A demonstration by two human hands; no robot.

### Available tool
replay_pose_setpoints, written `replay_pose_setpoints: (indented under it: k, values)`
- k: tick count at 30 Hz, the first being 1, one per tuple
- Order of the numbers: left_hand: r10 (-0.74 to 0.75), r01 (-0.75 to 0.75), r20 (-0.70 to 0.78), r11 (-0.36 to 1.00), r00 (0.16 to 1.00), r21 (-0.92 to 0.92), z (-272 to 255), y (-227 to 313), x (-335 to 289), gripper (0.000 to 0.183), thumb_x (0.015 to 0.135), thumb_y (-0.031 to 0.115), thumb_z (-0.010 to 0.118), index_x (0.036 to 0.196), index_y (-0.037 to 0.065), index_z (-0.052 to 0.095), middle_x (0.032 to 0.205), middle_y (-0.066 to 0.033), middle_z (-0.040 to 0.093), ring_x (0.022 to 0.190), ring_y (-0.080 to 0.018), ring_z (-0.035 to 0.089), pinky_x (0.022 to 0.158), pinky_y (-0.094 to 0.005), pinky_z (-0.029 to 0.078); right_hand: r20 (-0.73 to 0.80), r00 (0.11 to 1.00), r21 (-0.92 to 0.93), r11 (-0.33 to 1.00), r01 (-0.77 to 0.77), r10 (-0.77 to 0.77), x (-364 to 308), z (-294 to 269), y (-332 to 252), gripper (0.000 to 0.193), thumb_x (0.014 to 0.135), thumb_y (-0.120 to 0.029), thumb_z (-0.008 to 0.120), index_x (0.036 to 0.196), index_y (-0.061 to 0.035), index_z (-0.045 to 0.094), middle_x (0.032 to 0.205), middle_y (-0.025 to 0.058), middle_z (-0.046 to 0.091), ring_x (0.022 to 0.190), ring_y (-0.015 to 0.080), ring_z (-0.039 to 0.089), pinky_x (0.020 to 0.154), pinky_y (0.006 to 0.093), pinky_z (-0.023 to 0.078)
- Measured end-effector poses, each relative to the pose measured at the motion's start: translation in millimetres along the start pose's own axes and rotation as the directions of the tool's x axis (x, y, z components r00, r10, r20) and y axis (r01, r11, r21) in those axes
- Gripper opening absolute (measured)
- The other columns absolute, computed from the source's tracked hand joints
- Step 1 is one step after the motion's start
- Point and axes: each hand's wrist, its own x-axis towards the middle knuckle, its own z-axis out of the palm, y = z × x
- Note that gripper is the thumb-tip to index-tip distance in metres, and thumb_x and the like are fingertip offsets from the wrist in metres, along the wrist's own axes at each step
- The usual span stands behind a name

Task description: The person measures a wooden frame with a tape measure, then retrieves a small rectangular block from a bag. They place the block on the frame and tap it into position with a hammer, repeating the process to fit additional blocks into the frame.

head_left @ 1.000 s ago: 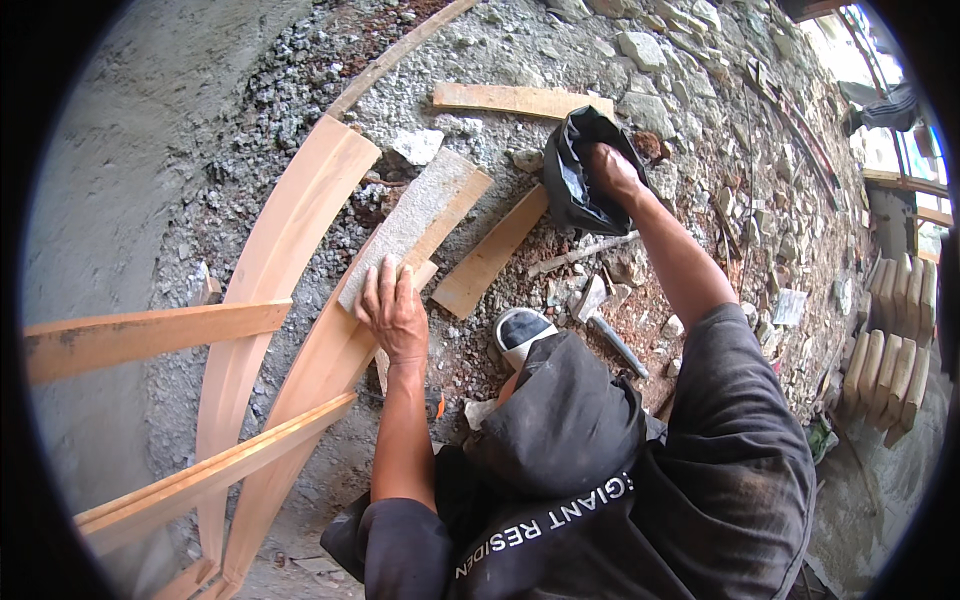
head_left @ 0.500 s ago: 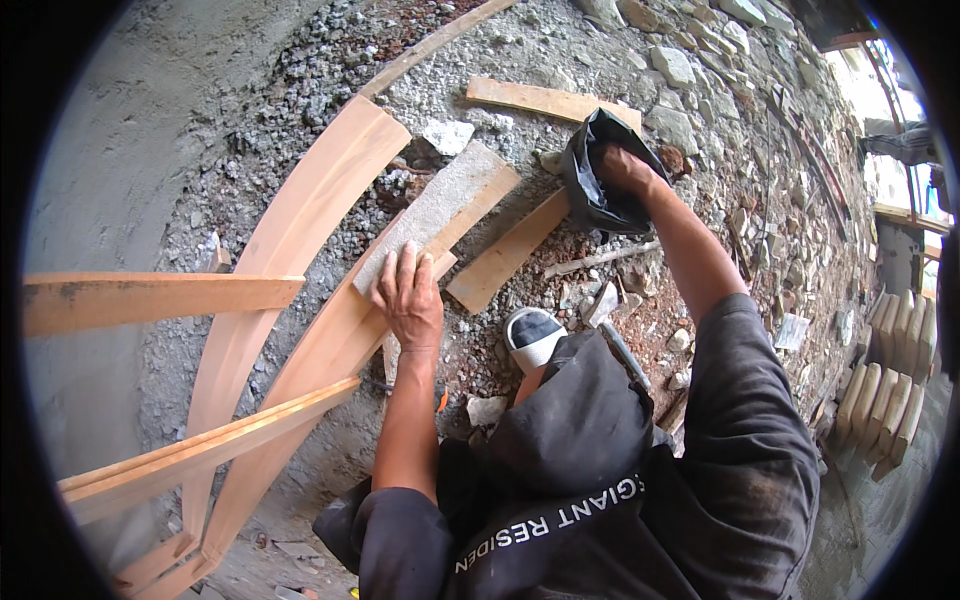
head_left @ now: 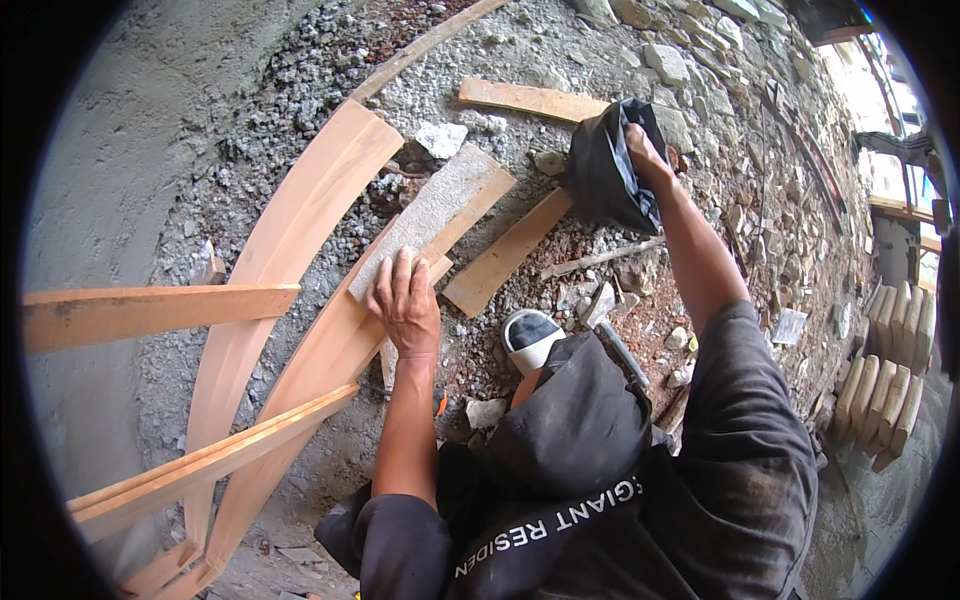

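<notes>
My left hand [head_left: 403, 312] lies palm down, fingers stretched out, on a short plank [head_left: 440, 210] with a rough grey coating on top. Beneath that plank runs a long pale board [head_left: 318, 358], slanting to the lower left. My right hand [head_left: 645, 155] reaches into the mouth of a crumpled black bag [head_left: 598, 170] on the rubble. Its fingers are hidden by the bag's wall, and so are the bag's contents. One short wooden offcut [head_left: 505, 258] lies between the two hands, touching or close to the bag. Another offcut [head_left: 530, 100] lies behind it.
A second long board [head_left: 300, 210] lies to the left. Two timbers, an upper one [head_left: 160, 315] and a lower one [head_left: 215, 455], jut in from the left across the boards. Stones [head_left: 665, 65] cover the ground. Several stacked pale blocks [head_left: 885, 400] stand far right. A sandalled foot [head_left: 533, 338] is near the middle.
The black bag has tipped, its mouth turning toward the right. My right hand has shifted slightly up and right within its mouth. My left hand stays on the coated plank.
</notes>
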Motion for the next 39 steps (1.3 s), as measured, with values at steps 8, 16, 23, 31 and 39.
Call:
replay_pose_setpoints:
  k: [8, 16, 23, 31, 39]
  values:
    - [-0.025, 0.025, 0.017, 1.000, 1.000, 0.007, -2, -2, -4, 0.025, 0.078, 0.010, 0.068, 0.103, 0.015, 0.067, 0.127, -0.0027, 0.057, 0.122, -0.0255, 0.045, 0.103, -0.0456, 0.029, -0.188, 0.963, 0.005, 0.981, -0.195, 0.192, 9, 14, -19, 0.032, 0.084, -0.025, 0.038, 0.079, 0.0035, 0.052, 0.077, 0.0222, 0.057, 0.076, 0.0288, 0.054, 0.070, 0.0423, 0.040]
    - [-0.019, 0.018, 0.023, 1.000, 1.000, 0.022, -2, -5, -7, 0.025, 0.079, 0.011, 0.068, 0.103, 0.015, 0.067, 0.127, -0.0032, 0.057, 0.123, -0.0258, 0.045, 0.103, -0.0452, 0.029, -0.116, 0.993, -0.311, 0.950, -0.011, -0.027, 8, 7, -28, 0.015, 0.084, -0.016, 0.045, 0.088, -0.0034, 0.052, 0.086, 0.0237, 0.060, 0.090, 0.0396, 0.059, 0.072, 0.0460, 0.043]
    - [0.009, -0.009, 0.020, 1.000, 1.000, -0.010, 2, -2, -4, 0.028, 0.080, 0.011, 0.064, 0.107, 0.015, 0.065, 0.132, -0.0032, 0.053, 0.124, -0.0263, 0.044, 0.102, -0.0454, 0.028, -0.109, 0.983, -0.428, 0.900, 0.089, -0.149, -2, 10, 5, 0.027, 0.083, -0.009, 0.046, 0.109, -0.0098, 0.054, 0.105, 0.0176, 0.058, 0.104, 0.0345, 0.055, 0.087, 0.0417, 0.044]
    - [-0.030, 0.030, 0.029, 0.999, 0.999, -0.011, -3, -4, -6, 0.029, 0.077, 0.008, 0.069, 0.105, 0.015, 0.065, 0.128, -0.0035, 0.056, 0.123, -0.0268, 0.044, 0.103, -0.0462, 0.029, -0.003, 1.000, -0.557, 0.830, 0.021, -0.027, -10, 18, -19, 0.032, 0.084, -0.007, 0.046, 0.114, -0.0107, 0.057, 0.111, 0.0138, 0.059, 0.106, 0.0305, 0.057, 0.090, 0.0393, 0.046]
    - [-0.029, 0.030, 0.031, 0.999, 0.999, -0.018, 3, -1, -5, 0.029, 0.077, 0.010, 0.069, 0.105, 0.015, 0.066, 0.129, -0.0033, 0.056, 0.124, -0.0266, 0.044, 0.104, -0.0467, 0.029, 0.040, 0.978, -0.252, 0.949, -0.189, 0.206, -18, 0, -44, 0.017, 0.083, -0.014, 0.048, 0.088, -0.0024, 0.059, 0.098, 0.0204, 0.062, 0.095, 0.0358, 0.059, 0.081, 0.0421, 0.046]
